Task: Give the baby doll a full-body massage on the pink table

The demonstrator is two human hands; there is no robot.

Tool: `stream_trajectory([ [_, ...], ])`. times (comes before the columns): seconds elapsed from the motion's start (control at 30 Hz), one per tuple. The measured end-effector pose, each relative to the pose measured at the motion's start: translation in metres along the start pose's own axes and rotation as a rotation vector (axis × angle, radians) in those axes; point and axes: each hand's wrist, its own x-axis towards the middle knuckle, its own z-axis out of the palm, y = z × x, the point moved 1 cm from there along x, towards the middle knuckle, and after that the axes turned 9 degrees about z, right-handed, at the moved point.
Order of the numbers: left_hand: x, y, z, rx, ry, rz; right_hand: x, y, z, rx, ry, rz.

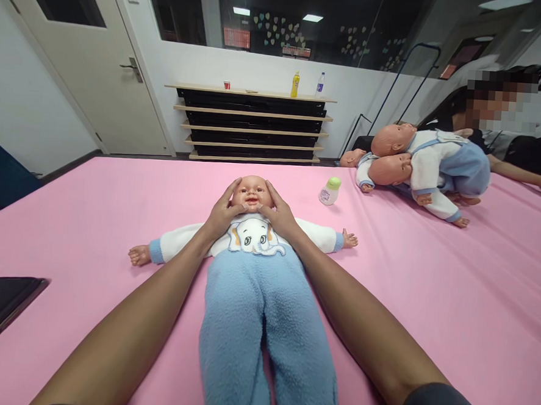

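A baby doll [265,288] lies on its back on the pink-covered table, its arms stretched out sideways. It wears a white top with an elephant face and fuzzy blue trousers. My left hand [224,212] rests along one side of the doll's head [253,192], fingers extended and thumb near the chin. On the opposite side, my right hand [279,214] mirrors it, its fingers also straight against the head and its thumb by the chin. Both hands touch the doll, thumbs apart from the fingers. Parts of the fingers are hidden behind the head.
A small white bottle with a green cap [330,191] stands beyond the doll's right-hand side. More dolls [431,166] lie piled at the right, near another person's arm [524,175]. A dark flat object [2,308] lies at the left edge. Stacked shelves [254,128] stand behind the table.
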Motion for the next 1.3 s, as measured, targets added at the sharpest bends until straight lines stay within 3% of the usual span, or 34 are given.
stream_trajectory([
  [0.17,0.001,-0.002,0.001,-0.091,-0.008,-0.042,0.004,0.003,0.0,0.007,0.02,0.005],
  [0.53,-0.001,0.004,0.0,0.02,-0.021,0.001,-0.001,-0.004,0.0,-0.01,0.0,0.005],
  [0.8,-0.001,0.001,0.001,-0.079,-0.005,-0.073,0.006,0.007,0.0,0.007,0.007,-0.012],
  [1.0,-0.002,0.005,0.002,0.006,-0.035,-0.001,-0.002,-0.002,-0.001,0.003,-0.027,-0.04],
  [1.3,-0.001,0.001,-0.001,0.017,-0.015,-0.024,-0.001,-0.003,0.0,-0.001,-0.007,-0.004],
])
